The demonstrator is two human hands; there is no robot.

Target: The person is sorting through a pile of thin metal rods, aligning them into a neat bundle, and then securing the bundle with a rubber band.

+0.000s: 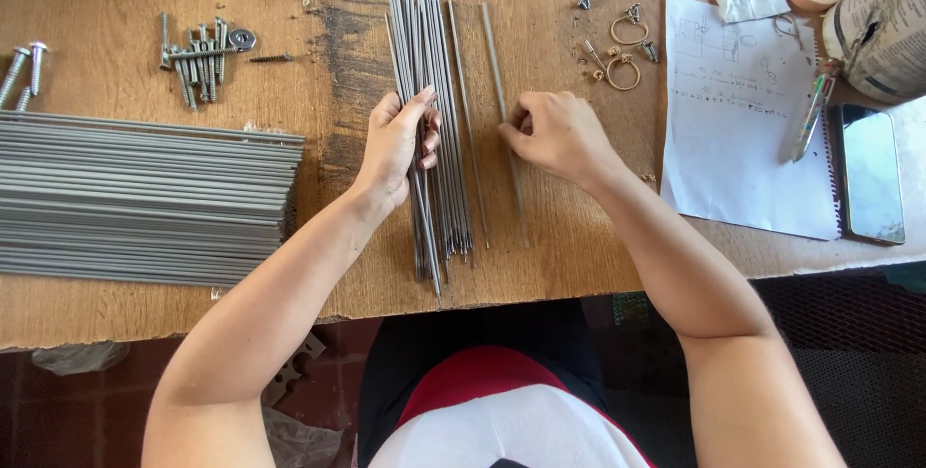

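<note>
1. You face a worn wooden table [116, 318] with a dark stain [340, 63] near its middle.
2. Below its front edge you see a reddish floor [58, 410] at left and dark mesh [849, 352] at right.
3. Daylight is even, with soft shadows.

Big stack of grey rods [145, 200] on the left, loose bolts [198, 61], brass rings [625, 53], notepad [743, 121], phone [871, 174].

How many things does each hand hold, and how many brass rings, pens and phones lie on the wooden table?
Bundle of thin grey metal rods, in left hand: 1
Single thin grey metal rod, in right hand: 1
Round brass rings: 2
Slim multicoloured pen: 1
Flat black phone: 1
Total: 6
</note>
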